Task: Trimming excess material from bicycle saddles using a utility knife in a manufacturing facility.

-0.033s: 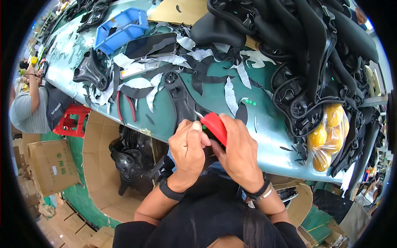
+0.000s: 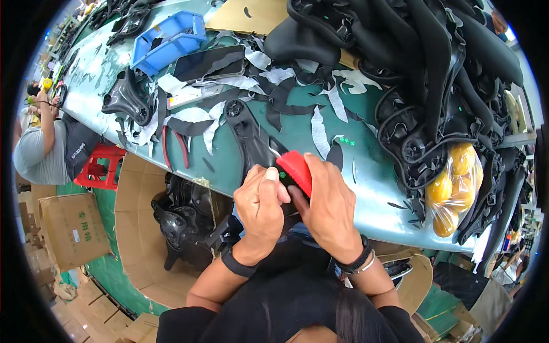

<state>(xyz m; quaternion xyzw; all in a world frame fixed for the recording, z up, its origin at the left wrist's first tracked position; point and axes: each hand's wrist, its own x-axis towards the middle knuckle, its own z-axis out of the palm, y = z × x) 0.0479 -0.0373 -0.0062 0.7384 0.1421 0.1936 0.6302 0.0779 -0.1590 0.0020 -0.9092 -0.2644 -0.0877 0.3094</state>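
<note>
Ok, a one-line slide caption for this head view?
Both hands, left hand and right hand, grip a red-handled tool against a black moulded part on the green workbench.

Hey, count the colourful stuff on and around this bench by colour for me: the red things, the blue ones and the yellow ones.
Red: 3, tool, pliers, stool
Blue: 1, bin
Yellow: 1, bag of fruit
Total: 5

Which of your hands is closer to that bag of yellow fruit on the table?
Right. The right hand sits nearer the bag of yellow fruit, still well apart from it. The left hand lies beyond it, farther from the bag.
</note>
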